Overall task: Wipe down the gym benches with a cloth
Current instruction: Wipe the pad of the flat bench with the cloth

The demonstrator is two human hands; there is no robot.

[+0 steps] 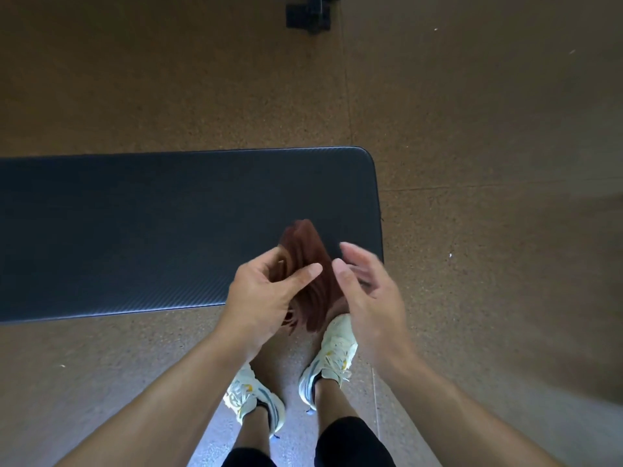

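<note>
The person stands at the near long edge of the black bench (151,230), close to its rounded right end, with open brown floor (488,129) beyond and to the right. Both hands are raised above that edge: the left hand (266,298) pinches the blurred reddish-brown cloth (310,264), while the right hand (371,298) is beside it, its fingers loosely spread.

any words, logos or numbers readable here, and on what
None can be read.
bench pad: plain dark surface, no print.
cloth: motion-blurred, no label shows.
shoes: coloured marks, too blurred to read as a brand.
black equipment base: no text visible.
</note>
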